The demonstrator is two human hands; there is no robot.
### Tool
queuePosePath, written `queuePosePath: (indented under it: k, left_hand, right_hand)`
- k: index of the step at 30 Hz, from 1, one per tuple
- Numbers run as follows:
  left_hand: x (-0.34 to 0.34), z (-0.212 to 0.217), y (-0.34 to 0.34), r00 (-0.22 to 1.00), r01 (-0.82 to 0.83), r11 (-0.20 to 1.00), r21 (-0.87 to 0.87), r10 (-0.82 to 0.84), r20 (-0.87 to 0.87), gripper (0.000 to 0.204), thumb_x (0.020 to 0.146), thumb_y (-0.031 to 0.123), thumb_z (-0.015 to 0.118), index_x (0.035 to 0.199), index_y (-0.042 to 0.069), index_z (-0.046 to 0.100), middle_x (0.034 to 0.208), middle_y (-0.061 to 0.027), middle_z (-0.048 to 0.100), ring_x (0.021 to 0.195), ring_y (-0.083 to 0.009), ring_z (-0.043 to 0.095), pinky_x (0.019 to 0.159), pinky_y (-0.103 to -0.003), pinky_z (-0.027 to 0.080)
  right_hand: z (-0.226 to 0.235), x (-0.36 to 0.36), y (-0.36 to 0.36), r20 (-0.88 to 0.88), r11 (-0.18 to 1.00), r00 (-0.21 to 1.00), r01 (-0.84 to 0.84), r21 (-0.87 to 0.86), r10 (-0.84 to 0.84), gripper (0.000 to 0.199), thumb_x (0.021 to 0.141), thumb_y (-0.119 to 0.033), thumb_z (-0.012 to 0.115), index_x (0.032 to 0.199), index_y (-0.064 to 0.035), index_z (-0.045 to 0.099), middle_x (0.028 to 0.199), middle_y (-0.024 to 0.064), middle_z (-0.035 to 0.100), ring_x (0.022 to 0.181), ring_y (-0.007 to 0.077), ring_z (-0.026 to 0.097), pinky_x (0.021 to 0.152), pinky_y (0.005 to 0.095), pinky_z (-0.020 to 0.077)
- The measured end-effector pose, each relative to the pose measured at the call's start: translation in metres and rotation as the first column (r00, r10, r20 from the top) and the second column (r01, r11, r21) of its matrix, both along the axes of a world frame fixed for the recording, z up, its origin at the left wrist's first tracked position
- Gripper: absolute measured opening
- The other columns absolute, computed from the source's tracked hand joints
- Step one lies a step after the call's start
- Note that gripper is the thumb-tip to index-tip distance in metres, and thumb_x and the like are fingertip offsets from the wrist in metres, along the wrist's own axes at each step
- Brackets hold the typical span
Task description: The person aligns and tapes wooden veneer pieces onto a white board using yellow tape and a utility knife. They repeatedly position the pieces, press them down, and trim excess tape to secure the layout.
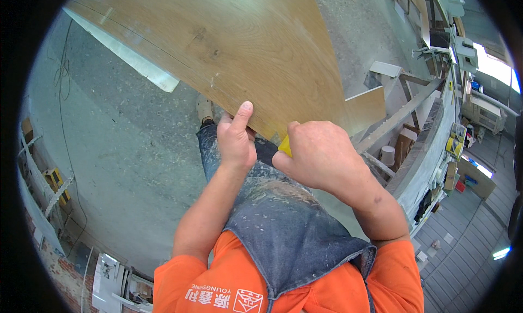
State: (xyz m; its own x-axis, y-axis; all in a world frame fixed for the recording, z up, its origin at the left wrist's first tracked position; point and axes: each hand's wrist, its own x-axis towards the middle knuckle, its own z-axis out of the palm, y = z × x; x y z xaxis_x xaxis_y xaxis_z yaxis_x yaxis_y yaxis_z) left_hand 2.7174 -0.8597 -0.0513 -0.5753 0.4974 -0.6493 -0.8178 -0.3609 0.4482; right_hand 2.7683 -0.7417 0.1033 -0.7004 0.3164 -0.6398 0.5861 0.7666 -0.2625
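Wood-grain panel (234,46), spanning the upper centre of the frame above a dusty grey floor (125,149), is gripped at its lower edge by the left hand (236,141), thumb pressed flat on top, while the right hand (318,155) just beside it has its fingers curled tight around a small yellow tool (284,145) at that edge.

Both hands are raised close together: left hand (236,141) with thumb extended upward, right hand (318,155) fisted

wood panel (229,46) blocks ahead, open floor (125,149) left
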Motion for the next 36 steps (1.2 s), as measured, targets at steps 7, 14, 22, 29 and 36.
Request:
queuePosePath:
  k: [7, 14, 22, 29, 36]
  left_hand:
    - [0.033, -0.008, -0.002, 0.985, 0.161, 0.987, -0.011, -0.161, -0.060, 0.045, 0.101, 0.014, 0.070, 0.139, -0.002, 0.054, 0.135, -0.0100, 0.063, 0.122, -0.0206, 0.060, 0.106, -0.036, 0.048]
    - [0.047, -0.015, -0.006, 0.951, 0.274, 0.962, -0.025, -0.274, -0.142, 0.042, 0.099, 0.012, 0.071, 0.136, -0.001, 0.056, 0.130, -0.0098, 0.065, 0.116, -0.0198, 0.062, 0.104, -0.036, 0.048]
    - [0.032, -0.015, -0.012, 0.947, 0.225, 0.953, -0.202, -0.263, -0.184, 0.047, 0.096, 0.019, 0.076, 0.131, -0.003, 0.055, 0.126, -0.0107, 0.063, 0.115, -0.0197, 0.060, 0.101, -0.035, 0.048]
    - [-0.045, 0.043, -0.018, -0.088, -0.396, 0.683, -0.614, -0.693, -0.715, 0.053, 0.093, 0.026, 0.074, 0.136, 0.003, 0.052, 0.140, -0.0184, 0.052, 0.131, -0.0363, 0.048, 0.114, -0.051, 0.036]
    - [-0.075, 0.011, 0.047, -0.416, -0.281, 0.474, -0.834, -0.844, -0.340, 0.086, 0.099, 0.059, 0.053, 0.160, 0.002, 0.034, 0.171, -0.0183, 0.024, 0.160, -0.0356, 0.015, 0.129, -0.058, 0.007]
  right_hand:
    - [0.001, 0.002, 0.001, -0.009, 1.000, 1.000, 0.002, -0.006, -0.002, 0.028, 0.076, -0.023, 0.066, 0.073, 0.0039, 0.072, 0.074, 0.0270, 0.070, 0.073, 0.0443, 0.071, 0.070, 0.0502, 0.0588]
    - [-0.001, 0.008, 0.001, -0.059, 1.000, 0.998, 0.003, 0.004, -0.002, 0.029, 0.078, -0.024, 0.064, 0.080, 0.0039, 0.073, 0.078, 0.0261, 0.071, 0.075, 0.0435, 0.072, 0.073, 0.0499, 0.0587]
    - [0.002, 0.010, 0.004, -0.002, 1.000, 1.000, -0.020, -0.015, 0.020, 0.037, 0.078, -0.031, 0.069, 0.087, 0.0048, 0.070, 0.078, 0.0265, 0.070, 0.078, 0.0443, 0.071, 0.075, 0.0509, 0.0577]
    - [0.005, 0.013, 0.005, 0.002, 0.999, 1.000, -0.026, 0.020, 0.026, 0.037, 0.081, -0.032, 0.068, 0.087, 0.0047, 0.072, 0.084, 0.0251, 0.073, 0.082, 0.0423, 0.073, 0.079, 0.0495, 0.0594]
    - [0.008, 0.016, 0.009, 0.050, 0.999, 0.998, -0.047, 0.021, 0.046, 0.051, 0.083, -0.043, 0.073, 0.105, 0.0032, 0.071, 0.086, 0.0257, 0.073, 0.085, 0.0420, 0.072, 0.080, 0.0498, 0.0580]
